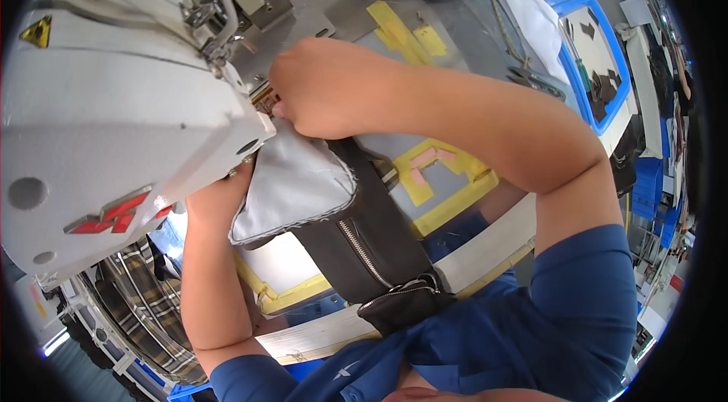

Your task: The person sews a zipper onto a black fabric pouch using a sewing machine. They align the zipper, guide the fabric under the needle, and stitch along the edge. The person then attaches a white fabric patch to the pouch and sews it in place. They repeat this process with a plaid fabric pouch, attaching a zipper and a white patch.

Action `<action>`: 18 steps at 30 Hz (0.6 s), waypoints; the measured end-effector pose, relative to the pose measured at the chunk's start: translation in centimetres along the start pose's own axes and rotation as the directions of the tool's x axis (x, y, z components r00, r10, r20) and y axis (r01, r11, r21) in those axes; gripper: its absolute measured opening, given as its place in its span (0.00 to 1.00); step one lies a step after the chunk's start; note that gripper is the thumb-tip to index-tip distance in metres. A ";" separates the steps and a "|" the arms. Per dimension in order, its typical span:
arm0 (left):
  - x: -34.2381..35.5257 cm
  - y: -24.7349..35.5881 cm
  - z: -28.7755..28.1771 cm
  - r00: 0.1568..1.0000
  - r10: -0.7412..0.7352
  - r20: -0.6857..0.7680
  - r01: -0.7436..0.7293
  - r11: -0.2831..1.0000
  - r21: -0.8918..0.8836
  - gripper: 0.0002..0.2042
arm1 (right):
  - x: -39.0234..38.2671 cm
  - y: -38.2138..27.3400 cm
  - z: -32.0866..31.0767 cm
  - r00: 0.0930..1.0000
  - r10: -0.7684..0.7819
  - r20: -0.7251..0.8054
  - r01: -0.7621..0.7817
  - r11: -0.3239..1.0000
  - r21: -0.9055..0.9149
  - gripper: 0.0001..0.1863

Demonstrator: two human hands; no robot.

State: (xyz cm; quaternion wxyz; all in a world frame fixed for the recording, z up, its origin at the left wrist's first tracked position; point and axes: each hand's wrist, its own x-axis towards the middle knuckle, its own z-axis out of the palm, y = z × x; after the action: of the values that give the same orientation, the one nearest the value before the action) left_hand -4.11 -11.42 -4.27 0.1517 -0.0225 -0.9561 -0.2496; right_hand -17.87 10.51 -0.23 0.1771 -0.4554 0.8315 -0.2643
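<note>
Right hand point(318, 91): fist-like, fingers curled and pressed together, fingertips pinching the top edge of the grey lining point(292, 182) hard against the sewing machine head point(114, 114). Knuckles face up toward the camera.
Left hand point(216, 201): mostly hidden under the machine head and behind the lining; only the wrist and the back of the hand show. Cannot tell whether its fingers are spread or closed, though it lies against the left edge of the lining.
Grey lining: pale grey panel with a stitched, frayed border, just below the right fingertips and right of the left wrist; it folds over the top of the bag.
Dark bag point(379, 250): black-brown fabric piece with a silver zipper point(364, 250) running down it, hanging from beneath the lining toward the person's chest, well below the right fingers.
Needle area point(220, 42): metal presser parts just above and left of the right fingers; needle itself too small to make out.
Work table point(425, 7): grey metal plate with yellow tape strips point(447, 182), right of and below the right forearm.
Blue trays point(599, 61): well to the right of the right hand, holding small dark pieces and metal parts.
Plaid cloth point(144, 303): below the left forearm, outside the table edge.
Clothing: blue sleeves on both arms.
</note>
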 end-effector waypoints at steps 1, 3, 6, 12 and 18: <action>0.0 0.2 -0.1 1.000 -0.020 0.008 0.020 1.000 -0.017 0.11 | 0.1 0.0 0.0 1.000 0.006 0.015 -0.006 1.000 0.009 0.16; 0.0 0.2 -0.2 1.000 -0.002 0.004 0.002 0.999 -0.051 0.11 | 0.1 -0.2 -0.4 0.999 0.024 0.038 -0.024 1.000 0.011 0.17; 0.1 -0.4 0.0 1.000 0.024 -0.003 -0.025 0.999 -0.049 0.10 | 0.3 -0.2 -0.5 0.997 0.033 0.064 -0.032 0.999 -0.007 0.17; 0.2 0.5 0.1 1.000 -0.015 -0.024 0.014 0.999 -0.041 0.10 | -0.2 -0.3 -0.6 0.997 0.075 0.009 -0.075 0.997 -0.023 0.17; 0.3 1.3 0.1 0.999 -0.039 -0.026 0.039 0.999 -0.008 0.11 | 0.1 0.2 -0.1 0.998 0.058 0.000 -0.058 0.995 -0.086 0.12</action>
State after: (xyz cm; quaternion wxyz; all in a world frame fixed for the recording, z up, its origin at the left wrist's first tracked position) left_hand -4.22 -10.27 -3.64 0.1590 -0.0011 -0.9534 -0.2564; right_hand -18.04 10.54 -0.28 0.1658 -0.4387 0.8547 -0.2225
